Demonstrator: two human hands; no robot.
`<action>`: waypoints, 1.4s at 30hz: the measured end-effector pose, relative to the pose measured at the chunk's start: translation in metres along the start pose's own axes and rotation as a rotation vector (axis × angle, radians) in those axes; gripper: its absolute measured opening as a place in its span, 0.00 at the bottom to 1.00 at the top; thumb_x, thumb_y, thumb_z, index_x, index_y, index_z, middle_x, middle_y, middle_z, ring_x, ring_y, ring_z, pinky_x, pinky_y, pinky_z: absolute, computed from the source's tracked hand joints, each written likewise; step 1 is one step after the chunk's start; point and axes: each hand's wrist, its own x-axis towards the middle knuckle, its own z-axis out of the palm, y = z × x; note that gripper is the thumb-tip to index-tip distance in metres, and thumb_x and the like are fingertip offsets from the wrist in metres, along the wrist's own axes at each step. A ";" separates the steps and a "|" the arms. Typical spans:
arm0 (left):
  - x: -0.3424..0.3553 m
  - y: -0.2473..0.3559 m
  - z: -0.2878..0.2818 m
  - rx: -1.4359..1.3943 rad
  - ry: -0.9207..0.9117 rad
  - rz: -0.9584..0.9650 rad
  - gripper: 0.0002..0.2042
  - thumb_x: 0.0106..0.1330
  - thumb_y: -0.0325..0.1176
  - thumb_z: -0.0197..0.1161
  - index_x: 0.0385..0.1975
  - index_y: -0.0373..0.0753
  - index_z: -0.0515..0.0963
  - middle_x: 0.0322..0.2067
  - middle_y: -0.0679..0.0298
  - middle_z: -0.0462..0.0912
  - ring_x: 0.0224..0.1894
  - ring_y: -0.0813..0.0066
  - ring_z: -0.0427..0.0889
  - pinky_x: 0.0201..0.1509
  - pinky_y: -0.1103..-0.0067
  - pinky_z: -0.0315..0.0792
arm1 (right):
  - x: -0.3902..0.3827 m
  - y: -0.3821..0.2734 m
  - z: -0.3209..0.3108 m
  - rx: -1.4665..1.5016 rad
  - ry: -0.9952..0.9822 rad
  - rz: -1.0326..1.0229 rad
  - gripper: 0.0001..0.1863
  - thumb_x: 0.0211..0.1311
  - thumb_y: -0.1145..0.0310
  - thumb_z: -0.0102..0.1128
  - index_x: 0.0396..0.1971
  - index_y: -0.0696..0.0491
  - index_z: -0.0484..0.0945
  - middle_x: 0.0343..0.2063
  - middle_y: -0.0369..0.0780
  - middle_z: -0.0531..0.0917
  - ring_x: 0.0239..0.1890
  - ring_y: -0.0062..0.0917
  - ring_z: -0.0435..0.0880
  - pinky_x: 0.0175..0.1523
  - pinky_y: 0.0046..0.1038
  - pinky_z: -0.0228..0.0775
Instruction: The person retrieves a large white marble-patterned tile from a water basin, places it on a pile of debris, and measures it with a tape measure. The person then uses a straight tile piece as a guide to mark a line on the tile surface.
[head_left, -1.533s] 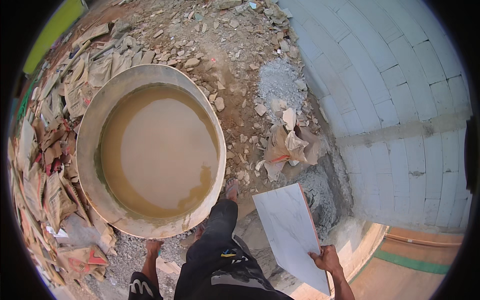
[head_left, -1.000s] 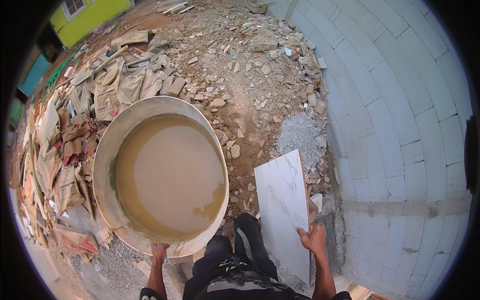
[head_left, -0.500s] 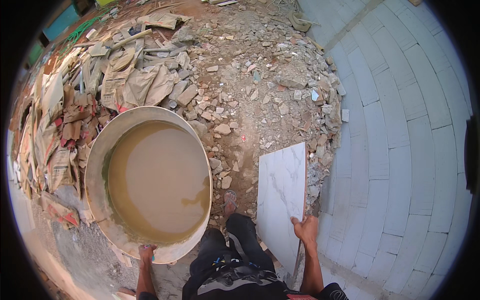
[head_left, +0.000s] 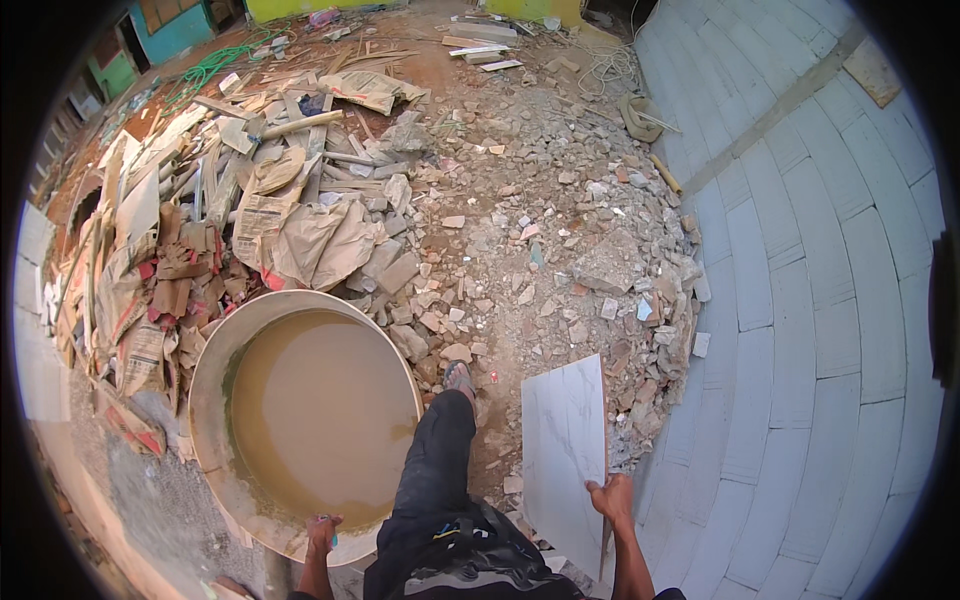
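Tile point(head_left: 563, 425), rectangular, white and grey-veined, is lifted at the person's right, not yet set down. The right hand point(head_left: 612, 499), forearm extended, has its grip closed on the edge, thumb across the face. The left hand point(head_left: 322, 533) overlaps a round, pale tub point(head_left: 208, 420), grip unclear.

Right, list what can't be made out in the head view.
In the head view:
Floor of the round off-white tub: hidden by murky brown water.
Part of the right hand: hidden by the grey-veined white rectangular tile.
Bluish bit at the left hand: too small to identify.
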 end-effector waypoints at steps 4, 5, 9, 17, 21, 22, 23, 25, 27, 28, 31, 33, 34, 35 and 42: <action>0.002 0.072 0.035 0.369 -0.119 0.020 0.14 0.55 0.35 0.73 0.39 0.37 0.82 0.38 0.60 0.86 0.44 0.65 0.83 0.50 0.72 0.74 | 0.049 -0.044 -0.048 -0.093 -0.197 0.222 0.22 0.47 0.57 0.69 0.27 0.66 0.85 0.24 0.60 0.83 0.31 0.52 0.86 0.42 0.45 0.78; 0.010 0.087 0.038 0.400 -0.125 0.101 0.13 0.54 0.32 0.73 0.38 0.37 0.81 0.35 0.62 0.86 0.42 0.65 0.84 0.49 0.72 0.76 | 0.070 -0.052 -0.052 -0.103 -0.199 0.180 0.21 0.47 0.57 0.69 0.26 0.65 0.85 0.24 0.60 0.83 0.31 0.52 0.86 0.42 0.45 0.78; 0.051 0.152 0.018 0.410 -0.129 -0.035 0.11 0.56 0.32 0.71 0.38 0.39 0.84 0.35 0.61 0.88 0.42 0.65 0.85 0.51 0.73 0.76 | 0.123 -0.075 -0.053 -0.128 -0.194 0.062 0.21 0.45 0.58 0.71 0.23 0.66 0.84 0.23 0.58 0.83 0.30 0.51 0.86 0.42 0.45 0.78; 0.122 0.555 0.046 0.341 0.054 0.236 0.16 0.52 0.38 0.75 0.37 0.34 0.85 0.35 0.55 0.87 0.39 0.64 0.85 0.45 0.71 0.76 | 0.225 -0.136 -0.126 -0.125 -0.115 0.035 0.20 0.45 0.58 0.70 0.22 0.65 0.83 0.23 0.57 0.83 0.29 0.52 0.85 0.43 0.44 0.78; 0.198 0.688 0.076 0.156 0.006 0.382 0.11 0.51 0.33 0.73 0.31 0.34 0.85 0.29 0.58 0.87 0.32 0.68 0.83 0.38 0.73 0.75 | 0.305 -0.159 -0.141 -0.034 -0.067 0.049 0.21 0.43 0.59 0.73 0.16 0.65 0.81 0.19 0.57 0.82 0.26 0.51 0.84 0.42 0.44 0.78; 0.189 0.737 0.095 0.251 0.038 0.399 0.10 0.52 0.32 0.72 0.30 0.34 0.85 0.27 0.58 0.86 0.30 0.69 0.82 0.38 0.73 0.74 | 0.318 -0.163 -0.146 -0.020 -0.074 0.074 0.21 0.43 0.59 0.73 0.14 0.65 0.80 0.18 0.57 0.81 0.26 0.51 0.84 0.42 0.44 0.78; 0.185 0.778 0.108 0.340 0.085 0.427 0.09 0.52 0.32 0.71 0.29 0.34 0.85 0.24 0.59 0.85 0.28 0.71 0.81 0.37 0.74 0.73 | 0.340 -0.170 -0.150 -0.029 -0.074 0.065 0.22 0.43 0.59 0.73 0.14 0.65 0.80 0.18 0.57 0.81 0.26 0.51 0.84 0.41 0.44 0.78; 0.198 0.814 0.117 0.376 0.102 0.441 0.09 0.52 0.32 0.71 0.28 0.33 0.85 0.25 0.59 0.85 0.29 0.70 0.82 0.38 0.74 0.74 | 0.383 -0.185 -0.156 -0.048 -0.076 0.045 0.22 0.42 0.58 0.73 0.13 0.65 0.80 0.17 0.58 0.81 0.26 0.51 0.84 0.40 0.44 0.78; 0.220 0.843 0.123 0.343 0.132 0.463 0.11 0.50 0.32 0.72 0.29 0.32 0.84 0.27 0.58 0.86 0.32 0.68 0.83 0.40 0.74 0.74 | 0.436 -0.202 -0.155 -0.052 -0.088 0.003 0.20 0.43 0.59 0.70 0.18 0.64 0.82 0.20 0.58 0.82 0.28 0.52 0.85 0.40 0.45 0.78; 0.223 0.851 0.127 0.317 0.113 0.415 0.12 0.49 0.33 0.73 0.31 0.32 0.84 0.29 0.55 0.86 0.33 0.65 0.84 0.42 0.72 0.75 | 0.452 -0.210 -0.156 -0.061 -0.108 -0.004 0.19 0.44 0.59 0.69 0.21 0.64 0.84 0.22 0.58 0.82 0.28 0.52 0.85 0.40 0.46 0.78; 0.236 0.863 0.141 0.549 0.145 0.280 0.16 0.50 0.37 0.74 0.33 0.31 0.84 0.37 0.51 0.86 0.41 0.58 0.85 0.46 0.68 0.76 | 0.510 -0.244 -0.175 -0.022 -0.070 0.023 0.18 0.44 0.60 0.67 0.21 0.64 0.83 0.21 0.59 0.82 0.28 0.52 0.85 0.41 0.46 0.78; 0.246 0.867 0.148 0.565 0.144 0.219 0.15 0.51 0.40 0.73 0.34 0.36 0.84 0.37 0.52 0.86 0.42 0.56 0.85 0.45 0.67 0.76 | 0.538 -0.266 -0.184 0.002 -0.068 0.022 0.18 0.44 0.60 0.68 0.20 0.65 0.83 0.22 0.59 0.82 0.28 0.52 0.85 0.41 0.46 0.78; 0.264 0.851 0.143 0.678 0.092 0.326 0.13 0.53 0.41 0.71 0.32 0.40 0.85 0.34 0.54 0.86 0.39 0.56 0.85 0.43 0.66 0.75 | 0.559 -0.280 -0.190 0.019 -0.060 0.001 0.19 0.44 0.60 0.68 0.20 0.65 0.82 0.22 0.59 0.82 0.28 0.53 0.84 0.42 0.47 0.78; 0.281 0.826 0.129 0.893 0.037 0.619 0.10 0.54 0.42 0.69 0.31 0.44 0.86 0.31 0.56 0.86 0.36 0.56 0.85 0.40 0.65 0.75 | 0.584 -0.291 -0.192 0.041 -0.054 -0.032 0.19 0.44 0.60 0.69 0.20 0.66 0.82 0.22 0.59 0.82 0.29 0.54 0.84 0.42 0.47 0.77; 0.394 0.833 0.197 1.495 -0.360 0.513 0.24 0.67 0.56 0.59 0.50 0.43 0.83 0.43 0.58 0.87 0.39 0.65 0.87 0.51 0.72 0.77 | 0.715 -0.341 -0.214 -0.028 0.010 0.032 0.20 0.46 0.60 0.69 0.19 0.66 0.82 0.21 0.58 0.81 0.28 0.53 0.83 0.41 0.47 0.77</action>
